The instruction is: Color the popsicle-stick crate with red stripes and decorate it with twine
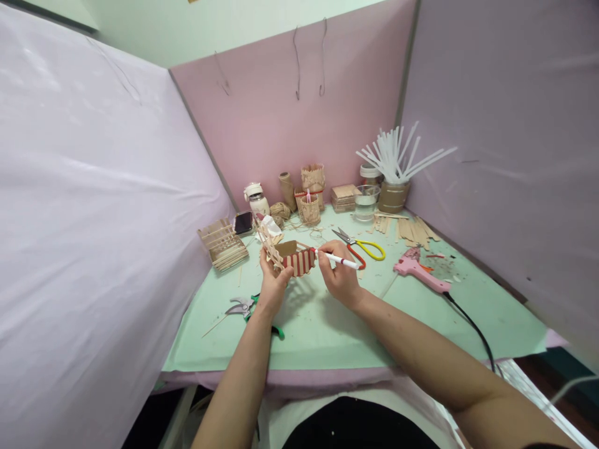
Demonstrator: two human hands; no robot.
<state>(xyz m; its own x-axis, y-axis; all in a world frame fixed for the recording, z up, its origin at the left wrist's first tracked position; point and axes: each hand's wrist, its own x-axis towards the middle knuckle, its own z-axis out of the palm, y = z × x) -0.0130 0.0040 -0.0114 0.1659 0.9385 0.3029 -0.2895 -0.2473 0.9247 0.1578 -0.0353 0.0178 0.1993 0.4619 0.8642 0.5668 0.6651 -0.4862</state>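
Near the middle of the table, my left hand [274, 284] grips a small wooden stick model [299, 262] by its left side. Its front panel carries red and bare wood stripes, and a lattice part rises at its left. My right hand [340, 274] is closed around a white marker [341, 259], whose red tip meets the panel's upper right corner. Scissors [359, 243] with yellow and red handles lie just beyond my right hand. Green-handled pruners [248, 308] rest on the table, partly behind my left forearm.
A pink glue gun [421, 274] with a black cable lies at right. Loose wooden sticks [412, 231], a water cup [365, 202] and a pot of white sticks [393, 196] stand behind. At left are a slatted wooden piece [223, 245] and a phone [243, 223].
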